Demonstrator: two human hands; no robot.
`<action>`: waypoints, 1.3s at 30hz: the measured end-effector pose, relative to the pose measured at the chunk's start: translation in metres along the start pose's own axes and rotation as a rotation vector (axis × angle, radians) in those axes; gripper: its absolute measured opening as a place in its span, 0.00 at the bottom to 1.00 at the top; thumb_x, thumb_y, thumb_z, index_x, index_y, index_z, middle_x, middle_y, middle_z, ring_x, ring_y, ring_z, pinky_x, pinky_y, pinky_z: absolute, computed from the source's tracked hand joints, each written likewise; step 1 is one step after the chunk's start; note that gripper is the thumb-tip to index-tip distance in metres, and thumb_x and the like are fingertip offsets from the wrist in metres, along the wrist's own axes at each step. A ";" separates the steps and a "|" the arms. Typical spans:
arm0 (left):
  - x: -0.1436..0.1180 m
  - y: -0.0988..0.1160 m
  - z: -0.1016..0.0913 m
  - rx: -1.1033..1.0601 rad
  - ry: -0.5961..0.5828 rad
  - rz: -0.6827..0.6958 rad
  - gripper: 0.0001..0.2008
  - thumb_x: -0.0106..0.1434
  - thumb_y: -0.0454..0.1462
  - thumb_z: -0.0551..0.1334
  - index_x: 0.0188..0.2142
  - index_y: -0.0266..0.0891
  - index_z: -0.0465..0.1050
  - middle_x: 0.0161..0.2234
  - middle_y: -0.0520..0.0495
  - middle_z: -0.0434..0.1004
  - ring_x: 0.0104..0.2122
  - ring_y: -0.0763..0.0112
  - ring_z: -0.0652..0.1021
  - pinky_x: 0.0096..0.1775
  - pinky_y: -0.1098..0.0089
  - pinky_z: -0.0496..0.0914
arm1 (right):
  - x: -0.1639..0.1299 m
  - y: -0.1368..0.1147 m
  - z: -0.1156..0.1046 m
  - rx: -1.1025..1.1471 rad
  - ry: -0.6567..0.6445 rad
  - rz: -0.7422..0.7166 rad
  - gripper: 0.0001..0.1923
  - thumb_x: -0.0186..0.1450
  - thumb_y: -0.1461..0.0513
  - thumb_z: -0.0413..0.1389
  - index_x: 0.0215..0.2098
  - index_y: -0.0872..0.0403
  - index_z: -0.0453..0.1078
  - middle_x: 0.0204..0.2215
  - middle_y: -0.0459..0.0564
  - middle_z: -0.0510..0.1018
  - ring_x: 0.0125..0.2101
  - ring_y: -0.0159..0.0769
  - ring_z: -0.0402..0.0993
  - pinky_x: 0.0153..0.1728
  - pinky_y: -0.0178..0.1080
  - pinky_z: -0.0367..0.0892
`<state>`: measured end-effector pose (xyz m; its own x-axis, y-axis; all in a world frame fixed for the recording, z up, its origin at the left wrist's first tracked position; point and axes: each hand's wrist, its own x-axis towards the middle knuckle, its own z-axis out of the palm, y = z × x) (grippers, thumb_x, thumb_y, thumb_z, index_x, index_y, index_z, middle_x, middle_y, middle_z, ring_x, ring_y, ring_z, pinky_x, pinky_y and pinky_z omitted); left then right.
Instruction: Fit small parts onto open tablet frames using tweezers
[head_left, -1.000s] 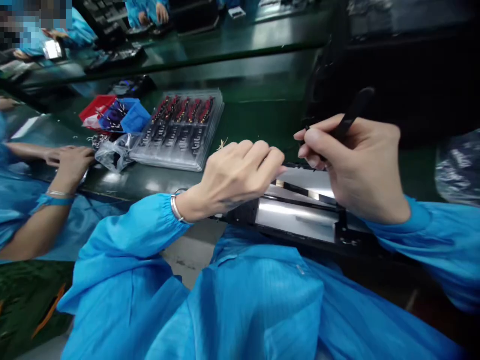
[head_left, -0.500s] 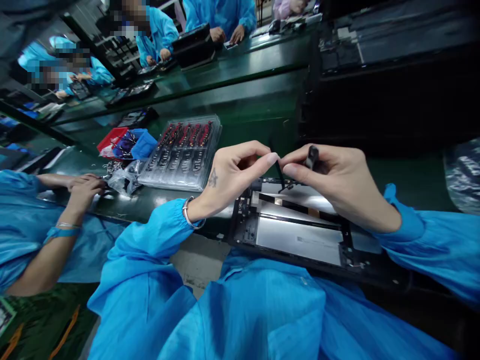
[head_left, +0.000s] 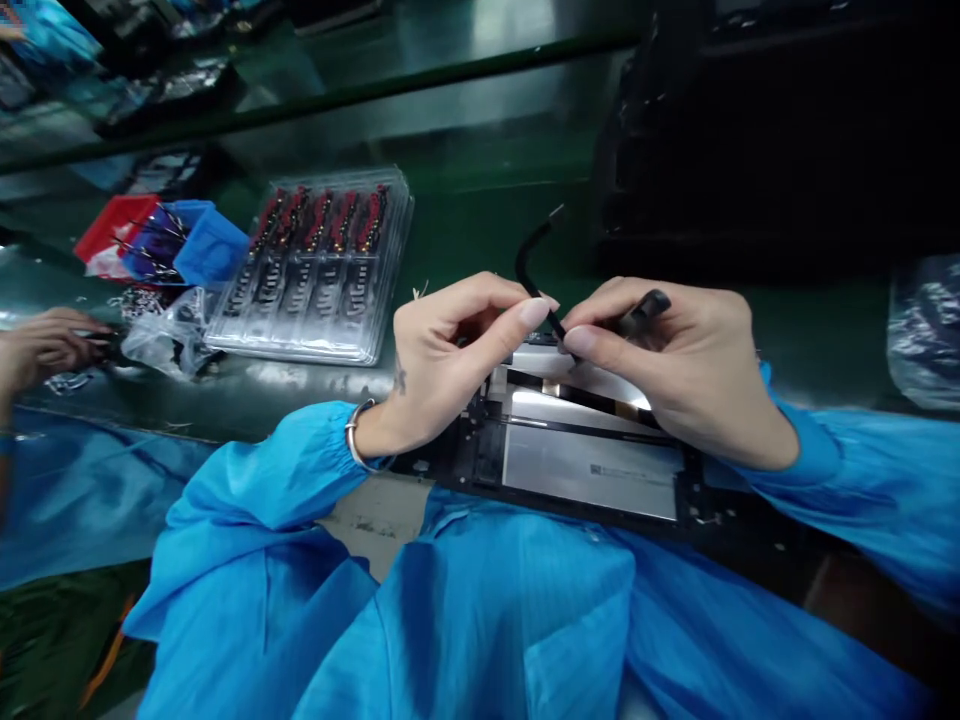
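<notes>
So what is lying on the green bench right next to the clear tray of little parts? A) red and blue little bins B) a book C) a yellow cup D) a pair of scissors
A: the red and blue little bins lie just left of the clear tray on the green bench, with thin metal pieces sticking out of them.

Legible text: none.

Silver panel (head_left: 592, 470), just below the fingers (head_left: 534, 312): one small dark printed mark, perhaps a code, too small to read.

Clear tray (head_left: 315, 270), left of the fingers and well apart on the bench (head_left: 480, 230): rows of red and dark parts, no lettering to be made out.

Wrist of the left hand (head_left: 442, 360): small dark mark, unreadable.
</notes>
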<state>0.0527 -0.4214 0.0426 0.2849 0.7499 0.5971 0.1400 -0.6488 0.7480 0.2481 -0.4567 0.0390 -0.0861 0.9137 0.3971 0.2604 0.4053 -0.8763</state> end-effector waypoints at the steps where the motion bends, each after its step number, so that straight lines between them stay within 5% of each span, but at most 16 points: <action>1: 0.000 0.000 0.000 0.006 0.000 0.018 0.11 0.71 0.43 0.68 0.33 0.42 0.81 0.28 0.53 0.80 0.30 0.74 0.80 0.28 0.72 0.70 | -0.001 0.001 0.001 -0.003 0.002 -0.013 0.06 0.68 0.59 0.66 0.32 0.49 0.78 0.28 0.43 0.78 0.28 0.32 0.70 0.29 0.39 0.63; 5: -0.002 0.001 -0.006 0.114 -0.064 0.110 0.08 0.74 0.40 0.65 0.40 0.41 0.81 0.39 0.50 0.86 0.38 0.69 0.85 0.35 0.70 0.76 | -0.004 0.000 -0.001 -0.065 0.025 -0.048 0.07 0.71 0.61 0.63 0.34 0.49 0.75 0.29 0.41 0.76 0.29 0.30 0.69 0.30 0.38 0.62; 8: -0.003 -0.001 -0.019 0.449 -0.261 0.273 0.10 0.78 0.38 0.59 0.46 0.40 0.80 0.39 0.50 0.86 0.37 0.72 0.85 0.35 0.72 0.75 | -0.005 -0.005 -0.017 -0.205 0.012 -0.090 0.07 0.72 0.62 0.61 0.35 0.49 0.72 0.29 0.40 0.74 0.30 0.29 0.68 0.31 0.38 0.62; 12: -0.003 -0.017 -0.032 0.778 -0.466 0.377 0.17 0.80 0.39 0.53 0.40 0.40 0.79 0.30 0.52 0.81 0.29 0.75 0.80 0.29 0.72 0.65 | -0.002 -0.008 -0.054 -0.453 -0.244 -0.135 0.05 0.70 0.66 0.58 0.36 0.50 0.72 0.31 0.42 0.76 0.32 0.32 0.70 0.31 0.38 0.63; 16: 0.002 -0.033 -0.031 0.764 -0.500 0.430 0.17 0.79 0.39 0.54 0.36 0.39 0.76 0.27 0.52 0.76 0.25 0.74 0.75 0.26 0.70 0.60 | -0.002 0.000 -0.086 -0.530 -0.501 0.054 0.06 0.71 0.62 0.55 0.39 0.50 0.75 0.35 0.48 0.80 0.35 0.38 0.74 0.32 0.41 0.66; 20: 0.008 -0.039 -0.022 0.754 -0.546 0.511 0.17 0.78 0.38 0.55 0.32 0.39 0.73 0.24 0.52 0.72 0.24 0.74 0.73 0.26 0.70 0.59 | -0.007 0.012 -0.103 -0.555 -0.606 0.190 0.11 0.73 0.57 0.52 0.39 0.50 0.76 0.37 0.53 0.80 0.37 0.43 0.76 0.35 0.43 0.67; 25: 0.012 -0.045 -0.012 0.676 -0.621 0.611 0.16 0.79 0.37 0.54 0.36 0.37 0.76 0.30 0.49 0.76 0.29 0.72 0.74 0.30 0.70 0.64 | -0.007 0.021 -0.109 -0.605 -0.624 0.269 0.15 0.73 0.53 0.51 0.39 0.51 0.76 0.37 0.54 0.79 0.35 0.43 0.75 0.34 0.44 0.65; 29: 0.013 -0.051 -0.005 0.590 -0.718 0.578 0.15 0.79 0.34 0.50 0.46 0.36 0.76 0.44 0.43 0.80 0.39 0.68 0.78 0.36 0.70 0.71 | -0.004 0.019 -0.106 -0.644 -0.619 0.340 0.17 0.72 0.50 0.51 0.40 0.52 0.76 0.36 0.56 0.79 0.35 0.44 0.74 0.33 0.44 0.65; 34: 0.014 -0.055 0.003 0.481 -0.783 0.526 0.12 0.79 0.34 0.52 0.56 0.34 0.70 0.59 0.36 0.75 0.54 0.63 0.77 0.51 0.66 0.75 | -0.004 0.018 -0.104 -0.686 -0.594 0.337 0.18 0.72 0.50 0.50 0.39 0.53 0.76 0.35 0.56 0.79 0.33 0.44 0.74 0.33 0.44 0.64; 39: 0.016 -0.054 0.011 0.462 -0.841 0.524 0.14 0.79 0.35 0.50 0.55 0.32 0.71 0.63 0.34 0.72 0.57 0.59 0.77 0.53 0.62 0.76 | -0.005 0.025 -0.104 -0.677 -0.569 0.280 0.17 0.70 0.48 0.52 0.36 0.50 0.76 0.31 0.52 0.78 0.30 0.43 0.73 0.30 0.42 0.63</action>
<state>0.0602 -0.3756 0.0088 0.9451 0.1523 0.2892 0.1050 -0.9794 0.1727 0.3547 -0.4543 0.0434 -0.3477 0.9246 -0.1555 0.8334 0.2288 -0.5031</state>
